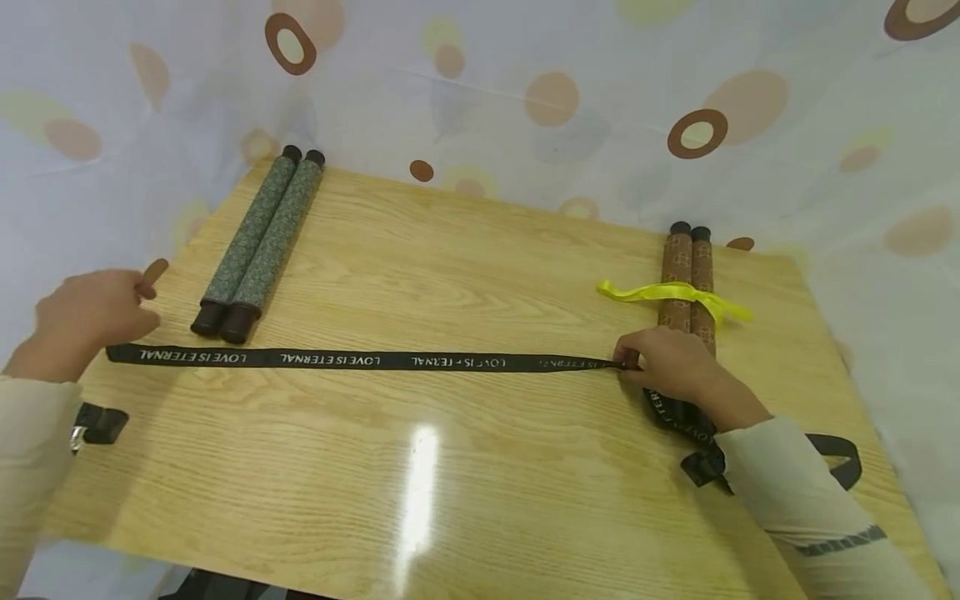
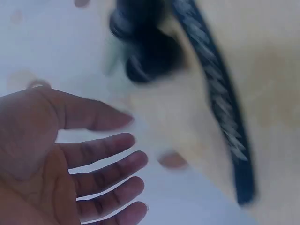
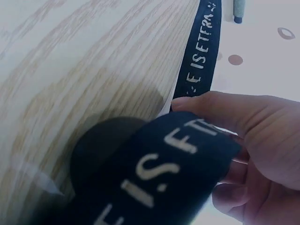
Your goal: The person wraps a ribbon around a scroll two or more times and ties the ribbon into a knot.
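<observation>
While the right hand [image 1: 666,362] pinches the black ribbon [image 1: 330,358] across mid-frame, the left hand [image 1: 93,310], far left, is empty, fingers extended; green rolls [image 1: 281,233] upper left, brown rolls [image 1: 677,252] under yellow ribbon [image 1: 654,292] at right.

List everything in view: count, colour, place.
table: 1, light wood, centre
green rolls: 2, green, dark ends, left side
brown rolls: 2, brown, dark ends, right side
yellow ribbon: 1, yellow, across brown rolls
lettered ribbon: 1, black, across table
backdrop: 1, white with spots, behind table
wrist devices: 2, black, at both wrists
cut-off object: count unclear, dark, bottom edge
sleeves: 2, cream, both arms
left hand: 1, empty, near lettered ribbon's left end
right hand: 1, pinching lettered ribbon
</observation>
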`<action>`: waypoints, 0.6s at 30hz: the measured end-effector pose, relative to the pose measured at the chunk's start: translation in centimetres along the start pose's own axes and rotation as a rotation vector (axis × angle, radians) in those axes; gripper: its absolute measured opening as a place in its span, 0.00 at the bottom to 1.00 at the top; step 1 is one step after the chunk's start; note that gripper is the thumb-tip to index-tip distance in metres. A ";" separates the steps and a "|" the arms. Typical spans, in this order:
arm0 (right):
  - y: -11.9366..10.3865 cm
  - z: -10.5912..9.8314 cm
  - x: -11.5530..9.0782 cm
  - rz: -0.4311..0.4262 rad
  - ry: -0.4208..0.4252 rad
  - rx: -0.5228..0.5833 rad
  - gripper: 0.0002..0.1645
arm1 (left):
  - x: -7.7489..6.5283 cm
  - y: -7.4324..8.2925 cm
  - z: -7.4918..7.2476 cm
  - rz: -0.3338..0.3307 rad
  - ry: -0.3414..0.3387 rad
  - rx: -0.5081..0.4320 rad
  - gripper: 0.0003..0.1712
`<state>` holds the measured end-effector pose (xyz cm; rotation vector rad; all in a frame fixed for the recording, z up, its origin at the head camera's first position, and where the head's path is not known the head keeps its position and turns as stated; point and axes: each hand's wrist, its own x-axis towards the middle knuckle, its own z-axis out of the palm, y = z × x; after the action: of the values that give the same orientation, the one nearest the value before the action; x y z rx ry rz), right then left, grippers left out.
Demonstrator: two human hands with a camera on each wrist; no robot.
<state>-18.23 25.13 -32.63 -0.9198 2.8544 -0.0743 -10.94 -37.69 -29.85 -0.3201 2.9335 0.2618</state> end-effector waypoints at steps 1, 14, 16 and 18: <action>-0.1 0.0 0.1 -0.002 0.002 -0.003 0.08 | 0.6 1.3 -0.4 0.017 0.025 -0.004 0.31; -1.2 0.6 1.7 -0.026 -0.010 -0.021 0.11 | 9.0 5.9 0.0 0.029 -0.041 -0.005 0.40; -1.4 0.6 1.7 -0.027 -0.001 -0.019 0.12 | 9.2 5.4 -0.1 0.015 -0.035 0.005 0.38; -1.6 0.4 1.7 -0.026 0.012 -0.015 0.12 | 9.3 5.2 -0.4 0.011 -0.023 0.009 0.37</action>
<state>-18.59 22.80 -33.07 -0.9632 2.8584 -0.0612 -21.13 -34.59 -30.44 -0.2975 2.9140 0.2516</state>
